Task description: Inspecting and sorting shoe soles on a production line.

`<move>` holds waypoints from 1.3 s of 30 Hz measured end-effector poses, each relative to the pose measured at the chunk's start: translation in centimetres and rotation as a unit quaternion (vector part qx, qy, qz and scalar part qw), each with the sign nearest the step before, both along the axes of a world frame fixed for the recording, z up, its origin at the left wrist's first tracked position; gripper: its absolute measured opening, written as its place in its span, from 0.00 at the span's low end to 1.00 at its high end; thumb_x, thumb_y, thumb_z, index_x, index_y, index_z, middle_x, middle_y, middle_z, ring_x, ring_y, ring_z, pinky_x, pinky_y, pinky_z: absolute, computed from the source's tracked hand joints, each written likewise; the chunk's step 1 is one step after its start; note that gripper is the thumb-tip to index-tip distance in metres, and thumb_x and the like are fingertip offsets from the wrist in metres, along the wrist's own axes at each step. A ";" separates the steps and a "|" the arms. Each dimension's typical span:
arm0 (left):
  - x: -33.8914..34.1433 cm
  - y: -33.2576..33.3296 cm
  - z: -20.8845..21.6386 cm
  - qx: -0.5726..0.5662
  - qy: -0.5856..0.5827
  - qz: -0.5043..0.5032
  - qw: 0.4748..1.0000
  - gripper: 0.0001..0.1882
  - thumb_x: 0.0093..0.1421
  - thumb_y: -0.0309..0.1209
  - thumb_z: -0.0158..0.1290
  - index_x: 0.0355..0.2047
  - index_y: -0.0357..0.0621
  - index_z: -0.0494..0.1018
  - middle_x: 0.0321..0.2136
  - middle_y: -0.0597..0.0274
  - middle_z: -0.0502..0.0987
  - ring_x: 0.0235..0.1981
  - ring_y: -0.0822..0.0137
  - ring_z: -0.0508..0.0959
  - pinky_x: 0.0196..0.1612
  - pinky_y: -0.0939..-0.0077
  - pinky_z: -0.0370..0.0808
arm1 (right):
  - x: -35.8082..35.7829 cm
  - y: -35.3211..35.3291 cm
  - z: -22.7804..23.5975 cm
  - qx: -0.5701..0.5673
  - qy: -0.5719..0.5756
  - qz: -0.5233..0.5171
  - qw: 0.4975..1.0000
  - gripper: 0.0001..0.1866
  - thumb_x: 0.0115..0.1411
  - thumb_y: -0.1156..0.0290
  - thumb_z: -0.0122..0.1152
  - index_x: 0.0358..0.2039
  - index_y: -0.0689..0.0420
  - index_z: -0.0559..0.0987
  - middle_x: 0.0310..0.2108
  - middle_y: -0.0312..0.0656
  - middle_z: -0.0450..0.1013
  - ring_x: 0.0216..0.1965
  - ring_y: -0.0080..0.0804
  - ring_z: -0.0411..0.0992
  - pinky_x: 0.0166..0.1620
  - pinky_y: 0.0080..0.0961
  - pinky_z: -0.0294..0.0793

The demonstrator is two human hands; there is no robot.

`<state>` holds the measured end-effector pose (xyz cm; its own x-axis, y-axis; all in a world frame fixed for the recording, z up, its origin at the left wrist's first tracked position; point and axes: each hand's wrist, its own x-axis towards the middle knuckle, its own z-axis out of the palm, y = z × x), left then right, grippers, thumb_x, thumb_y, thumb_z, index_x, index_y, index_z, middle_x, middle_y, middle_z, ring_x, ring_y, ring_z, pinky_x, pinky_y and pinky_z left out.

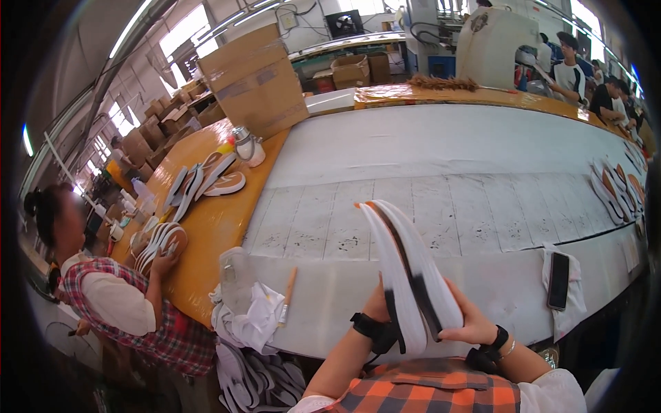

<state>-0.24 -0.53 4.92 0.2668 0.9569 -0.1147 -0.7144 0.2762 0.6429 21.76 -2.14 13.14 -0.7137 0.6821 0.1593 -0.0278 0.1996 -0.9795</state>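
A pair of white shoe soles point(425, 292) with black patches and orange showing near the toe is held upright in front of me, pressed side by side. My left hand point(376, 304) grips the left side of the pair; most of its fingers are hidden behind the soles. On the right side, near the heel end, my right hand point(469, 318) is closed on the other sole. The pair is tilted, with its toe ends pointing up and slightly left, above the front part of the white-covered table point(330, 303).
Left of my hands are a brush point(288, 296), a white cloth point(258, 320) and a clear plastic container point(235, 275). A phone point(558, 282) lies on cloth at right, near several soles point(613, 193). A co-worker point(103, 289) holds soles at the left. More soles point(255, 378) are piled below the table edge.
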 end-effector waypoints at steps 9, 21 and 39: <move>0.3 -1.5 3.2 0.051 -0.400 -0.067 0.912 0.30 0.57 0.44 0.49 0.58 0.59 0.54 0.49 0.59 0.66 0.38 0.71 0.71 0.38 0.80 0.70 | 1.1 -0.8 -0.6 -0.305 0.197 -0.065 0.930 0.54 0.40 0.65 0.70 0.62 0.57 0.45 0.58 0.45 0.54 0.58 0.35 0.55 0.58 0.31 0.54; -0.1 -6.1 7.1 -0.034 -0.205 0.010 0.978 0.30 0.60 0.47 0.40 0.57 0.43 0.52 0.50 0.51 0.64 0.49 0.57 0.68 0.49 0.63 0.70 | -2.7 -0.2 4.2 0.089 -0.046 0.084 0.991 0.40 0.46 0.68 0.67 0.57 0.60 0.57 0.57 0.50 0.54 0.60 0.41 0.53 0.57 0.34 0.57; 3.5 0.8 -0.6 -0.074 -0.298 0.105 0.946 0.16 0.52 0.30 0.54 0.41 0.55 0.65 0.44 0.70 0.66 0.46 0.71 0.65 0.48 0.53 0.64 | 0.8 0.1 -3.7 -0.197 0.124 -0.305 0.923 0.28 0.54 0.67 0.50 0.56 0.50 0.55 0.51 0.42 0.60 0.48 0.36 0.65 0.37 0.38 0.73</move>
<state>3.27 0.23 4.33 0.1326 0.9813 -0.1398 -0.9869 0.1438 0.0737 22.56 -2.04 9.39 -0.1521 0.9852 -0.0791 -0.2614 -0.1173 -0.9581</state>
